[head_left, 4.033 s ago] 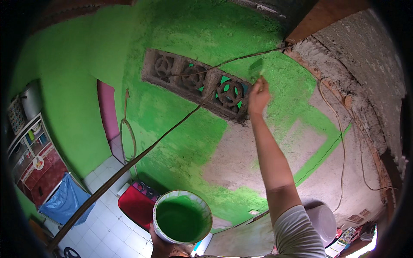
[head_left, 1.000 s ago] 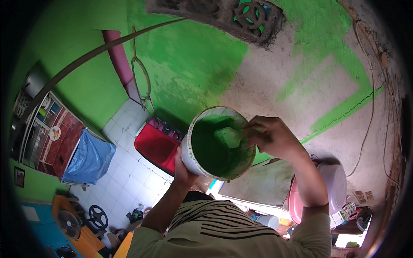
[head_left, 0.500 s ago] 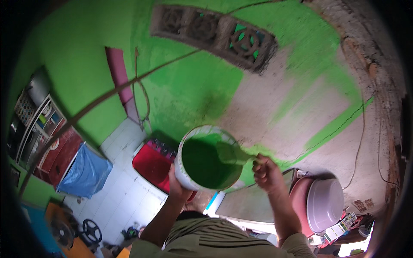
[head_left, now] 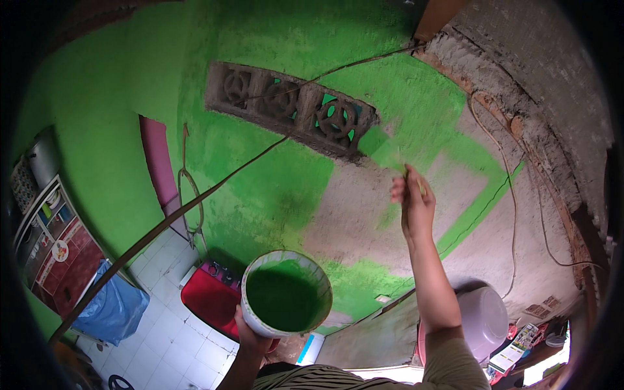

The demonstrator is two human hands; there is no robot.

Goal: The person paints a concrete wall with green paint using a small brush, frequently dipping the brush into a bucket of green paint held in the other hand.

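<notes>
My left hand [head_left: 248, 335] grips the left side of a white bucket [head_left: 255, 325] and tilts it a little. Dark green paint [head_left: 283, 296] lies inside, and streaks of it coat the inner wall. Up and to the right, my right hand [head_left: 416, 198] is raised in front of the wall with its fingers closed around a paintbrush [head_left: 391, 156]. The brush is green and smeared by motion, so I cannot tell whether its bristles touch the wall. Behind it the wall [head_left: 370, 211] is partly green and partly bare grey-pink.
Concrete vent blocks [head_left: 305, 117] sit in the wall above. A dark cable [head_left: 227, 179] crosses the view diagonally. Below are a red lidded box [head_left: 208, 302], a pale purple tub [head_left: 484, 322], and a cabinet [head_left: 62, 260] with a blue plastic bag [head_left: 117, 312].
My right hand has lifted the paintbrush out of the bucket and up to the wall near the vent blocks. The view has tilted up, so the bucket sits lower and farther left.
</notes>
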